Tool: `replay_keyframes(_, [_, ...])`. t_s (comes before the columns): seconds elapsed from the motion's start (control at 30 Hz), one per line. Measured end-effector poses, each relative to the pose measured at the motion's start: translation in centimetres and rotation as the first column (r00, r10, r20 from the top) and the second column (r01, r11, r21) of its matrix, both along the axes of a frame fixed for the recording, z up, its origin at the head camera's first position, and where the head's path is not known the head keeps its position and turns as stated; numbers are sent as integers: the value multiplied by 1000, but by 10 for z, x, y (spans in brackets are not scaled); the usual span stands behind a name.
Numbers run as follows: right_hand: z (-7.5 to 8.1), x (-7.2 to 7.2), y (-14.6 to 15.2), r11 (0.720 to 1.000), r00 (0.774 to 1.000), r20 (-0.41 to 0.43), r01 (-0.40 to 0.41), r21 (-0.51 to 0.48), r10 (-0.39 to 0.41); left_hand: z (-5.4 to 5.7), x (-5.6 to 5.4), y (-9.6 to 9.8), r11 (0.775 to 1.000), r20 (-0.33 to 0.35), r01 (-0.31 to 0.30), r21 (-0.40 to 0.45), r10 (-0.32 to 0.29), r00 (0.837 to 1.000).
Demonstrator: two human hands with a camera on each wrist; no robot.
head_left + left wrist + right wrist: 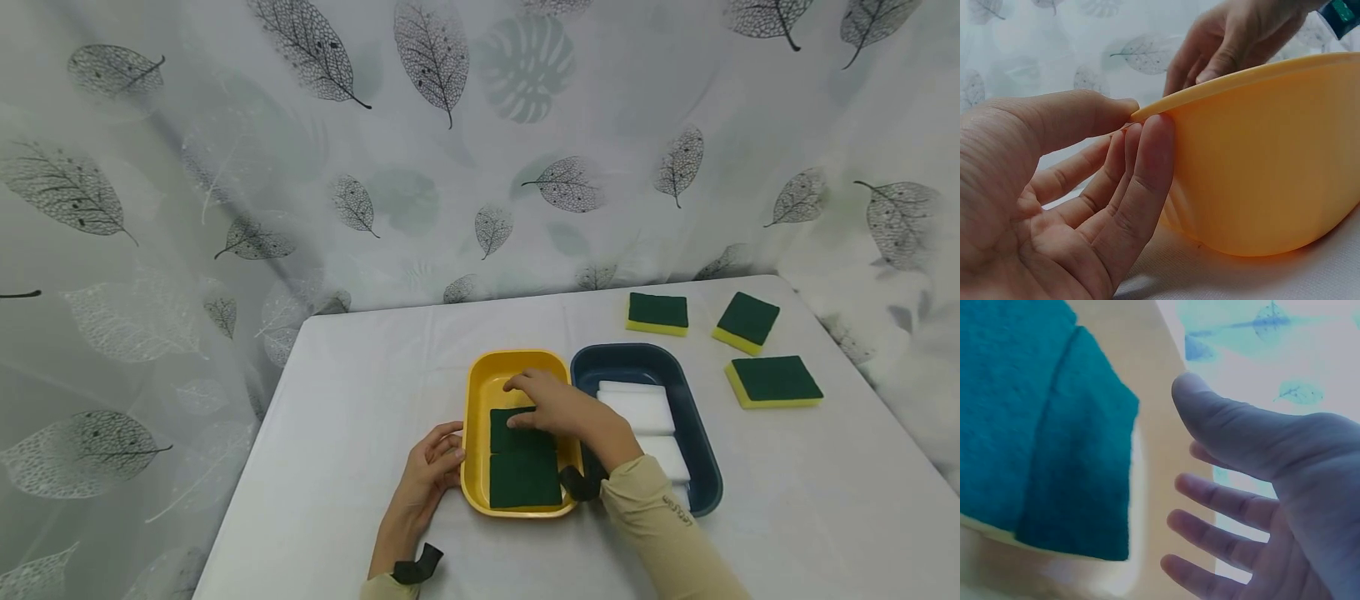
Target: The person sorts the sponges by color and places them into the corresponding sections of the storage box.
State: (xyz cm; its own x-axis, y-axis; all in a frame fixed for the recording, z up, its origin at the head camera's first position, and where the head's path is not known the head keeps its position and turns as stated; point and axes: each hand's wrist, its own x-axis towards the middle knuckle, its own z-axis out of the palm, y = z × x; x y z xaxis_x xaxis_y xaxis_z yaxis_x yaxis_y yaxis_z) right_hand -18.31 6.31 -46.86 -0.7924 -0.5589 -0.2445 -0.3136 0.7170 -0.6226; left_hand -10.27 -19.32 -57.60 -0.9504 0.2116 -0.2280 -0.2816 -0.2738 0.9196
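In the lower centre of the head view, the person's left hand (429, 475) pinches the left rim of a yellow tray (486, 382), thumb above the edge and fingertips beneath it, as the left wrist view shows. The right hand (555, 406) hangs over the tray with fingers spread apart, gripping nothing; the right wrist view shows it beside the sponges with a gap between. Inside the tray, two scouring sponges (525, 481) lie green side up, one nearer the bottom of the frame, the other just above it.

On the right sleeve (660, 533), at lower right of centre, small dark lettering begins "Lets"; the remaining letters are too blurred to read surely.

Just right of the yellow tray, a dark blue tray (702, 462) holds white foam blocks (637, 412). Three more green-and-yellow sponges (780, 379) lie apart toward the right of the frame, on a white tablecloth (345, 417). A leaf-print curtain (427, 208) fills the top.
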Motion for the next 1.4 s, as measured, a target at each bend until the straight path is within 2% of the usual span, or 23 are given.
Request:
replay_keyframes(0.27, [13,-13,12,999,998,-64,-7,-35,4,1,0,-1,1000,4,-1,10,1,1000])
replay_keyframes(0.77, [44,-41,56,989,983,-151,91,-112,-108,-1,-1,-2,1000,2,-1,4,1,1000])
replay_keyframes(1.1, [60,-60,92,985,979,-124,151,-82,-160,-2,-1,-1,1000,3,-2,2,2,1000])
replay_keyframes(1.4, [62,-78,125,988,978,-142,154,-9,-154,-3,-1,-1,1000,3,6,-9,-6,1000])
